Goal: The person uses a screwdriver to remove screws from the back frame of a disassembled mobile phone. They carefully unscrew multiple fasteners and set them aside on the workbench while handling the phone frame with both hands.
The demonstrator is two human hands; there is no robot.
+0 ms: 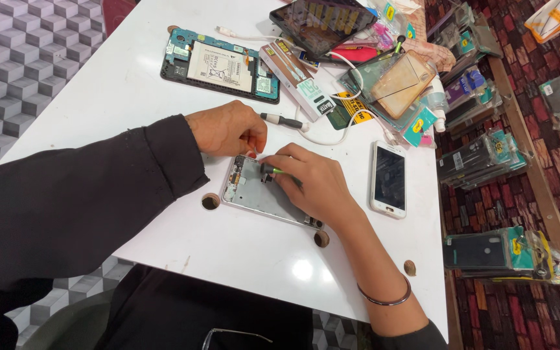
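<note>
Hands: left hand [227,129], in a black sleeve, fingers curled and bearing down on the top edge of an opened phone frame [264,192], apparently to pin it so it cannot slide; whether it pinches anything small cannot be told. Right hand [312,185], bangle at the wrist, closed around a small screwdriver [272,171] with a green shaft and dark tip, held low and nearly flat over the frame's upper end, the hand resting on the frame for steadiness. Phone frame: silver, back off, lying flat on the white table [131,84] directly before the person, between the two hands. To its right, apart: a white phone [389,178], screen up. At the table's far side, out of the working area: an opened tablet [220,63] with battery and blue board exposed; a long narrow box [296,78] beside it; a dark tablet [322,23] propped over clutter; a white cable [332,133] with a dark plug; clear packets and a phone case [400,81]. Right of the table, packaged phone covers [484,159] on a patterned carpet.
</note>
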